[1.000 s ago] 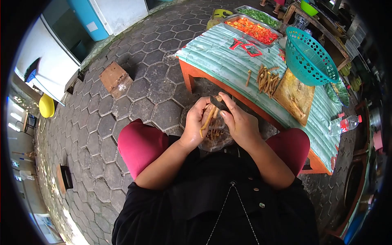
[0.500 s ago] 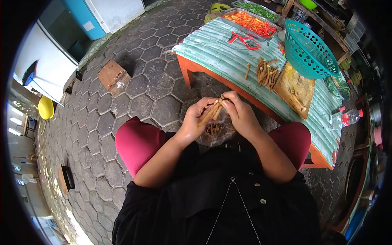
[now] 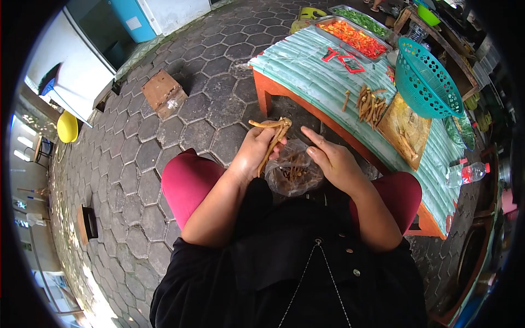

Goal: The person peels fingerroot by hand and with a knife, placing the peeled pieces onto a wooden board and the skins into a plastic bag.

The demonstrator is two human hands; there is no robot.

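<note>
My left hand (image 3: 257, 150) is closed around a tan, branching cluster of fingerroot (image 3: 280, 130), its long fingers spreading left and downward. My right hand (image 3: 338, 165) is apart from it, with the index finger stretched out and the thumb away from it; the other fingers are partly hidden. I see nothing held in it. Between and below my hands a clear plastic bag (image 3: 290, 188) on the ground holds brown scraps. More loose fingerroot pieces (image 3: 371, 107) lie in a pile on the low table (image 3: 322, 82), beside a wooden cutting board (image 3: 402, 134) with a few pieces on it.
A teal plastic colander (image 3: 429, 82) stands behind the board. Metal trays of chopped red-orange peppers (image 3: 353, 39) and chopped greens (image 3: 361, 21) sit at the far end. A water bottle (image 3: 467, 174) lies at the right edge. A wooden block (image 3: 164, 92) rests on the paving.
My right hand has come off the fingerroot and moved right, its fingers opening. My left hand keeps the cluster, now turned so more of it shows. The view has shifted slightly.
</note>
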